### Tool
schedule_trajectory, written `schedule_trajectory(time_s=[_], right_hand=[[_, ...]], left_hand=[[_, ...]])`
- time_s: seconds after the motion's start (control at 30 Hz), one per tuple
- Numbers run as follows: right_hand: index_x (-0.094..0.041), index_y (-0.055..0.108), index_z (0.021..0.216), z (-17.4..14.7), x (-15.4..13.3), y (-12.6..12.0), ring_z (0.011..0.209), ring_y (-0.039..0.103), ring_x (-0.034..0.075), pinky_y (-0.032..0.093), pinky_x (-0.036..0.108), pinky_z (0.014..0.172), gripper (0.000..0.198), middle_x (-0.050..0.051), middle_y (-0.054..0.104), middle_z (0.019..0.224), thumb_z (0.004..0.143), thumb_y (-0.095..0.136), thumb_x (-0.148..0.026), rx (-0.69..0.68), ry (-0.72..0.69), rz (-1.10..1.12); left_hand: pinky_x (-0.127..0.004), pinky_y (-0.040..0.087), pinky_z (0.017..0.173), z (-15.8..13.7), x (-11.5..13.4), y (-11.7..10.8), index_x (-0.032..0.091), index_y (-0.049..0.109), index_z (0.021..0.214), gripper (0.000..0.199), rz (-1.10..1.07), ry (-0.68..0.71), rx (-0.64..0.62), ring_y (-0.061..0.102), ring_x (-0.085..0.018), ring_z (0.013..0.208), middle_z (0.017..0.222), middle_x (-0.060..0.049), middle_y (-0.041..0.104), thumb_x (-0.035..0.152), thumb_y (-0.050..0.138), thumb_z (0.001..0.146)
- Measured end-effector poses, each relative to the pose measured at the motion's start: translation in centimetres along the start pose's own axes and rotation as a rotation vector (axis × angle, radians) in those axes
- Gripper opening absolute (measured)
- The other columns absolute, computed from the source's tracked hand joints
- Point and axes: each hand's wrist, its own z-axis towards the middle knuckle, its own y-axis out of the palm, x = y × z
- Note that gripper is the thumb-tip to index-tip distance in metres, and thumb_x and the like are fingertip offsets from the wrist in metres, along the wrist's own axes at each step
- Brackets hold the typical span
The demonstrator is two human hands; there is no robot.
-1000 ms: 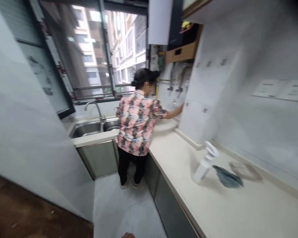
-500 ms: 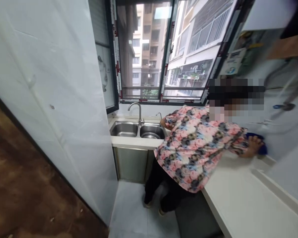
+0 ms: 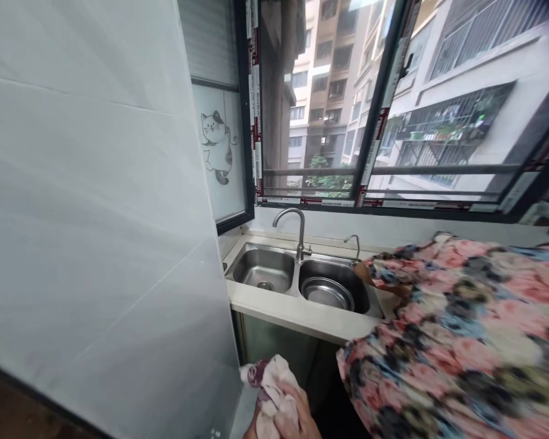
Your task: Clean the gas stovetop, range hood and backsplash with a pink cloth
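Note:
A crumpled white cloth (image 3: 274,381) with purple patches is bunched up at the bottom middle of the head view. My right hand (image 3: 299,414) grips it from the right, its fingers curled over the folds. On the other side, my left hand (image 3: 251,428) shows only a sliver at the lower edge, pressed around the cloth. Ahead of both hands is the counter edge with a double steel sink (image 3: 297,280). A steel pan or basin (image 3: 327,291) lies in its right bowl.
A person in a floral shirt (image 3: 466,329) leans over the right side, close to me. A curved faucet (image 3: 301,235) and a thin small tap (image 3: 357,244) rise behind the sink. Tall white wall panels (image 3: 119,213) border my left. An opened window sash (image 3: 219,140) juts out above the counter.
My view has moved closer to the sink. My two hands and the cloth have come into view at the bottom. The person now fills more of the right side.

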Motion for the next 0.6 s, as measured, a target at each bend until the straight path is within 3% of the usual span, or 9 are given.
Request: schedule_trajectory(time_s=[0.1,0.2,0.3,0.43,0.53,0.6], right_hand=[[-0.032,0.07,0.123,6.1,-1.1,2.0,0.132,0.052,0.026,0.042,0.038,0.112,0.05,0.005,0.06,0.136,0.083,0.059,-0.059,-0.086,0.0,0.108],[-0.031,0.071,0.121,11.8,-1.8,2.2,0.132,0.052,0.027,0.041,0.039,0.112,0.051,0.006,0.06,0.137,0.081,0.063,-0.061,-0.053,-0.017,0.131],[-0.028,0.076,0.111,16.9,-2.5,1.0,0.126,0.056,0.028,0.043,0.037,0.11,0.05,0.007,0.065,0.128,0.077,0.068,-0.062,0.121,-0.022,0.138],[-0.023,0.072,0.112,22.9,-3.1,-1.4,0.114,0.063,0.026,0.051,0.034,0.098,0.057,0.007,0.07,0.12,0.074,0.07,-0.064,0.354,0.124,0.354],[-0.023,0.064,0.121,27.6,-3.5,-3.8,0.103,0.068,0.024,0.055,0.032,0.087,0.063,0.007,0.072,0.114,0.071,0.074,-0.06,0.483,0.162,0.592],[-0.025,0.06,0.123,31.1,-3.8,-5.6,0.097,0.069,0.021,0.055,0.03,0.083,0.064,0.005,0.073,0.109,0.069,0.077,-0.056,0.529,0.131,0.687]], left_hand=[[-0.052,0.043,0.109,4.1,3.0,-2.4,0.029,0.056,0.137,0.093,-0.031,0.078,0.056,0.058,-0.039,0.124,0.121,-0.013,0.069,0.067,0.083,0.057],[-0.05,0.035,0.117,9.2,6.1,-4.4,0.022,0.06,0.132,0.087,-0.105,0.15,0.098,0.053,-0.037,0.131,0.122,-0.016,0.068,0.064,0.084,0.06],[-0.049,0.036,0.116,14.3,9.2,-5.2,0.021,0.063,0.128,0.075,-0.212,0.143,0.135,0.054,-0.035,0.131,0.123,-0.015,0.069,0.056,0.084,0.065],[-0.05,0.044,0.109,20.2,12.5,-5.2,0.018,0.065,0.124,0.068,-0.361,0.124,0.142,0.061,-0.035,0.121,0.121,-0.015,0.07,0.048,0.084,0.066],[-0.044,0.052,0.099,24.2,13.3,-6.1,0.016,0.066,0.12,0.067,-0.403,0.106,0.196,0.067,-0.032,0.111,0.111,-0.015,0.073,0.047,0.084,0.064],[-0.037,0.057,0.083,27.1,12.9,-7.3,0.017,0.064,0.121,0.068,-0.373,0.088,0.273,0.07,-0.029,0.099,0.106,-0.013,0.074,0.047,0.083,0.062]])
